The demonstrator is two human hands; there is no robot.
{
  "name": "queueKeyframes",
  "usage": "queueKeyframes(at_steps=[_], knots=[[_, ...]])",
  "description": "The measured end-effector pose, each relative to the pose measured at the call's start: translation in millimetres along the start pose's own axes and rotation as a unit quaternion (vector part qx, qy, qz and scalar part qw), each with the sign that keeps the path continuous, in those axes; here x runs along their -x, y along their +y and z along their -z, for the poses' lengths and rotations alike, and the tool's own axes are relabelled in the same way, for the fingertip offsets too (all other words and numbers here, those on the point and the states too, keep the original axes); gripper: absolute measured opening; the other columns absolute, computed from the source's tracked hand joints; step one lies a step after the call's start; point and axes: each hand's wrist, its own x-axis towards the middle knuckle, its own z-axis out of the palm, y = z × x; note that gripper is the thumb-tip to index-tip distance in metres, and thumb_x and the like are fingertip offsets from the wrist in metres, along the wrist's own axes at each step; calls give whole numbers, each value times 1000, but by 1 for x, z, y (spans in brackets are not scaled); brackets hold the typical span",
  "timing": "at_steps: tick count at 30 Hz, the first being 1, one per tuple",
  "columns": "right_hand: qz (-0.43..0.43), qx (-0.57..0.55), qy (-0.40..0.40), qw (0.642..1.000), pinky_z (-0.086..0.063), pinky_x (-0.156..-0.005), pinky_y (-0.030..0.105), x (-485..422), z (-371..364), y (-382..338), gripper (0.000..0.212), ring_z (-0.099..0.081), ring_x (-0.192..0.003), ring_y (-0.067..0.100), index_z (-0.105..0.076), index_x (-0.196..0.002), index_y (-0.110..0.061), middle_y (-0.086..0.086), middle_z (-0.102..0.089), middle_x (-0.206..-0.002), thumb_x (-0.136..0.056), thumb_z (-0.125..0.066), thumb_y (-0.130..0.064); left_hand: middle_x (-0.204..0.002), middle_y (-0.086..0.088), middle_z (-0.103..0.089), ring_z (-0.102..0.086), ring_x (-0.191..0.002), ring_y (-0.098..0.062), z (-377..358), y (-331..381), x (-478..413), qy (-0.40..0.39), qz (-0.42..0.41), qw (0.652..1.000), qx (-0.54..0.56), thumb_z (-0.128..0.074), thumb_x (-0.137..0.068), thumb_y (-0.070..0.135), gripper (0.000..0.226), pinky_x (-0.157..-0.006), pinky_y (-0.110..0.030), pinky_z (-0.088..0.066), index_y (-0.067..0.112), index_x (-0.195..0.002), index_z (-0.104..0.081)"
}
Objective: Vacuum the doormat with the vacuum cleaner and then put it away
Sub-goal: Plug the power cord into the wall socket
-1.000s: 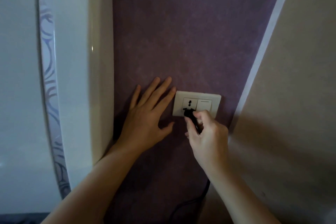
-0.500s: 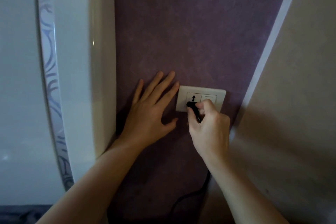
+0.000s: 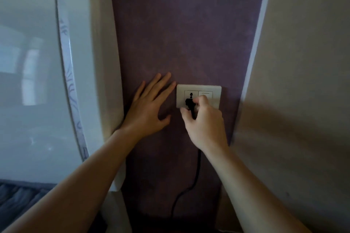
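A white wall socket plate (image 3: 216,91) with a socket and a switch sits on the purple wall (image 3: 181,30). My right hand (image 3: 205,125) is closed around a black plug (image 3: 189,103) pressed at the plate's lower socket. The plug's black cord (image 3: 197,172) hangs down the wall below my wrist. My left hand (image 3: 149,108) lies flat on the wall just left of the plate, fingers spread, holding nothing. The vacuum cleaner and the doormat are out of view.
A glossy white appliance (image 3: 37,81) with a curved edge stands close on the left, touching my left wrist. A beige wall (image 3: 303,81) runs along the right. Dark grey fabric (image 3: 17,195) shows at the bottom left.
My view has shifted slightly. My right hand has turned on the plug, which now sits a little lower on the plate. My left hand stays flat on the wall.
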Motion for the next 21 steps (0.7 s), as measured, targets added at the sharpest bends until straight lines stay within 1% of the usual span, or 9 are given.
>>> queueKeyframes(at_steps=[2,3,6,8,10,13,16,19,21], knots=[[0,-28,-37,999,-56,-88,42,3,8,9,41,-68,-99,21,-56,-132,-23,-6,-71,-101,-98,-60,-47,-167,4,-9,-2,-154,-16,5,8,1,1,15,1000,-11,-76,-75,28,95,-122,-49,-11,24,-156,-27],[3,-36,-53,998,-56,-91,43,3,13,14,43,-68,-102,20,-56,-133,-24,-7,-71,-102,-98,-58,-48,-166,3,-12,-5,-154,-17,7,14,0,4,29,999,-17,-75,-76,25,93,-121,-50,-15,24,-156,-27],[5,-37,-118,992,-55,-96,42,-8,30,30,46,-65,-114,19,-58,-135,-24,-3,-70,-121,-99,-55,-51,-164,0,-21,-21,-150,-20,18,38,-4,7,84,996,-9,-69,-77,18,88,-119,-52,-25,21,-155,-28],[0,-22,-154,988,-53,-98,41,-13,45,33,47,-63,-119,20,-60,-134,-22,-3,-68,-127,-98,-57,-52,-163,-2,-21,-27,-147,-23,29,52,-8,-32,119,992,9,-68,-76,17,90,-117,-51,-29,22,-155,-27],[-16,23,-183,983,-51,-99,40,-20,65,24,50,-62,-121,24,-60,-136,-20,1,-66,-129,-97,-59,-50,-163,-1,-21,-27,-146,-23,48,61,-13,-86,153,984,19,-69,-76,22,92,-117,-51,-30,25,-156,-24],[-38,105,-230,967,-49,-97,39,-33,104,-6,49,-58,-121,30,-59,-137,-17,8,-62,-129,-96,-62,-45,-162,3,-25,-27,-148,-21,89,75,-31,-143,199,969,44,-65,-83,39,86,-115,-53,-31,29,-157,-21],[-21,158,-223,962,-50,-96,39,-50,152,-49,46,-60,-118,33,-63,-131,-15,9,-65,-128,-92,-66,-39,-161,5,-29,-27,-148,-19,140,96,-55,-170,226,957,69,-57,-87,49,77,-117,-51,-28,30,-155,-26],[7,191,-220,957,-53,-88,38,-66,207,-99,39,-65,-105,30,-67,-119,-16,6,-70,-112,-87,-65,-39,-157,7,-36,-31,-146,-18,200,120,-86,-188,215,954,92,-47,-89,53,68,-118,-49,-28,30,-152,-33],[9,207,-226,952,-55,-89,40,-74,246,-132,41,-66,-106,30,-68,-119,-13,6,-71,-112,-87,-64,-38,-152,7,-42,-36,-142,-18,241,134,-110,-200,184,957,102,-49,-90,52,62,-118,-46,-30,29,-147,-39]])
